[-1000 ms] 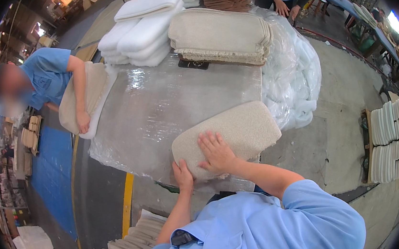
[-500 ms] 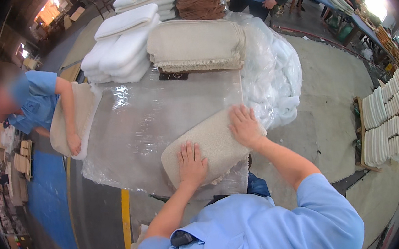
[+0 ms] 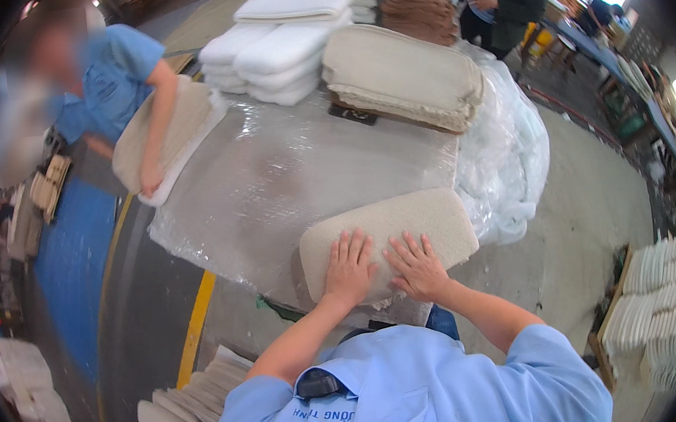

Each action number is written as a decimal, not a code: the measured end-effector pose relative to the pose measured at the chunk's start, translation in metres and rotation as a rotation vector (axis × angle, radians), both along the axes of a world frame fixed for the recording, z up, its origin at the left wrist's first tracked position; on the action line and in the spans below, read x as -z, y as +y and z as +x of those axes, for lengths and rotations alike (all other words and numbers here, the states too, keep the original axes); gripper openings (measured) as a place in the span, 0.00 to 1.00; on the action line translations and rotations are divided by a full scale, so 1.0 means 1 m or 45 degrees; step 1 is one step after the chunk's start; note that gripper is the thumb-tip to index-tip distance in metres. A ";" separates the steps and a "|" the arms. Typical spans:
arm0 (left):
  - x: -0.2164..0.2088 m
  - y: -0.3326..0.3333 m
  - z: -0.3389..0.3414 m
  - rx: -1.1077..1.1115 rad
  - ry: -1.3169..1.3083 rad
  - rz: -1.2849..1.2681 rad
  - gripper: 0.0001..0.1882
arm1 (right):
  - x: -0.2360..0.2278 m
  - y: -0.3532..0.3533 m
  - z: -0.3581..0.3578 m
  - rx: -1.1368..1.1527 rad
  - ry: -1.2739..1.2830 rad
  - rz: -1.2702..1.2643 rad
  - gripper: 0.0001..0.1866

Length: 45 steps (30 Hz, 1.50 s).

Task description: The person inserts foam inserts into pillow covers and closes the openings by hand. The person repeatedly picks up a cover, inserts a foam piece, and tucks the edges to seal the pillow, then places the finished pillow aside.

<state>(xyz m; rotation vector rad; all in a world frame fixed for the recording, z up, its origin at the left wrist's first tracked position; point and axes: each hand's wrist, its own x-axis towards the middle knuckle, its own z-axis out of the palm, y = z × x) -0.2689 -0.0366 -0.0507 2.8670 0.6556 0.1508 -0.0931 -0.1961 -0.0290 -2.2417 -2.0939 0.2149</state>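
Note:
A beige, rounded-rectangle textile pad (image 3: pixel 429 222) lies on the near edge of the plastic-covered table (image 3: pixel 271 189). My left hand (image 3: pixel 349 267) rests flat on its left half, fingers spread. Close beside it, my right hand (image 3: pixel 417 268) presses flat near the pad's front edge with its fingers apart. Neither hand grips anything. Across the table sits a stack of similar beige pads (image 3: pixel 402 70), their edges frayed. At the left, a co-worker's hand (image 3: pixel 151 178) rests on another beige pad (image 3: pixel 171 125) that has a white layer under it.
White folded pads (image 3: pixel 282 53) and brown pads (image 3: pixel 419 12) are stacked along the far side. Crumpled clear plastic (image 3: pixel 511 145) hangs off the table's right. A rack of pale pads (image 3: pixel 660 302) stands at right; more pads (image 3: pixel 194 404) lie at lower left. Another person (image 3: pixel 505 0) stands beyond.
My right hand has moved from the pad's far right edge toward my left hand, nearer the front. The pad now lies more level across my view, which has shifted.

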 end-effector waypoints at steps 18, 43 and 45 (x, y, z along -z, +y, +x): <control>-0.025 -0.008 -0.111 -0.636 -0.965 -1.170 0.35 | 0.021 -0.029 0.114 1.602 2.178 1.203 0.41; -0.045 -0.224 -0.146 -1.175 -1.644 -1.471 0.39 | -0.043 -0.031 0.197 0.465 1.421 -0.286 0.46; -0.037 -0.281 -0.145 -1.296 -2.201 -1.631 0.41 | -0.053 -0.017 0.173 0.170 1.264 -0.461 0.44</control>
